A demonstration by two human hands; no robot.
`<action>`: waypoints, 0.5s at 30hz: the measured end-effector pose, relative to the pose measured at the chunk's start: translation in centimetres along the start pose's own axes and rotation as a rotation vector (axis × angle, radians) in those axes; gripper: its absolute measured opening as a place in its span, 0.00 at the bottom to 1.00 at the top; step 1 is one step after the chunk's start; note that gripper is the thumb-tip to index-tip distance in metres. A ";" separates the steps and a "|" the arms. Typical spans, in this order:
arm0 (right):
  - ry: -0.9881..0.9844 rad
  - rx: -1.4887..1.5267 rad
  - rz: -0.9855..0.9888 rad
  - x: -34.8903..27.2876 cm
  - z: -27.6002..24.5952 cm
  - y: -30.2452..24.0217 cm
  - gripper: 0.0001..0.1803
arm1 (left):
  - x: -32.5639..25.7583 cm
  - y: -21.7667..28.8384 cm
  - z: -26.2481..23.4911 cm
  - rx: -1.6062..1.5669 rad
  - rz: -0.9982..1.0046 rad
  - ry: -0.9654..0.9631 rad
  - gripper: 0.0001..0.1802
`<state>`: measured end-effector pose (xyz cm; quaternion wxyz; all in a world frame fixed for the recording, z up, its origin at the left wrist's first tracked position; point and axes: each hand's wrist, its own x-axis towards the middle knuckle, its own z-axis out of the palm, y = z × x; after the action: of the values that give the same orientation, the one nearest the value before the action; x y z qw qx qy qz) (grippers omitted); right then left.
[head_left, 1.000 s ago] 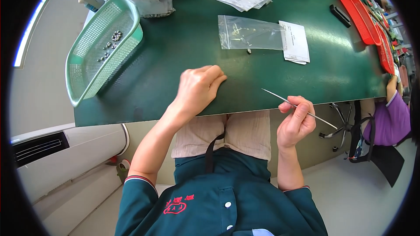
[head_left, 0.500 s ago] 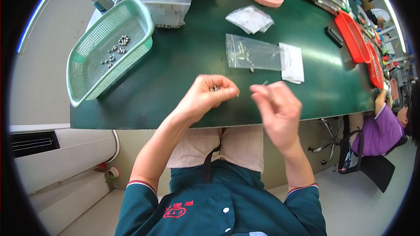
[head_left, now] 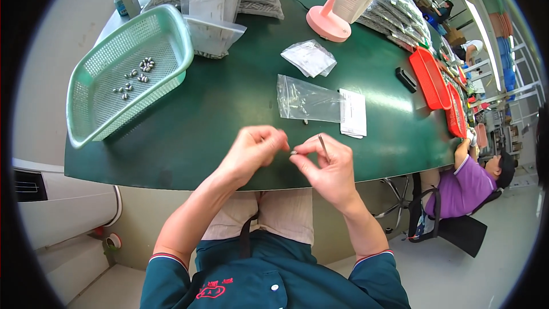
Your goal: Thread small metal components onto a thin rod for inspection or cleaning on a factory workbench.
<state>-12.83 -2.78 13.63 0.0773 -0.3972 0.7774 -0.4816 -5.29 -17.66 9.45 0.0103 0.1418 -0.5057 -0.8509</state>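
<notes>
left hand (head_left: 257, 149): fingers curled; cannot tell what it grips, metal pieces visible there half a second ago now hidden
right hand (head_left: 327, 163): closer to the left than then, pinching a small metal piece (head_left: 293, 153), slim tool (head_left: 323, 147) across its fingers
front edge (head_left: 274, 189): beneath both wrists
room: green surface (head_left: 171, 131) between left hand and mint basket (head_left: 86, 115)

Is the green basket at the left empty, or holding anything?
Holding something, but far from full: a few small metal parts lie scattered on the bottom of the green basket.
</notes>
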 end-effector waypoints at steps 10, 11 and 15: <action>0.016 -0.508 0.027 -1.5 -1.3 4.4 0.04 | 0.3 -0.2 -2.7 -0.550 0.147 0.108 0.18; -0.002 -0.516 0.015 -1.4 -1.4 4.5 0.04 | 0.2 -0.2 -2.7 -0.547 0.149 0.110 0.18; -0.037 -0.567 0.009 -1.8 -1.4 4.1 0.04 | -0.1 -0.5 -2.7 -0.535 0.131 0.105 0.18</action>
<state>-14.54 0.36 10.53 -0.0206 -0.4084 0.8812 -0.2372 -4.46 -19.72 7.86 0.1282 0.1449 -0.2701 -0.9432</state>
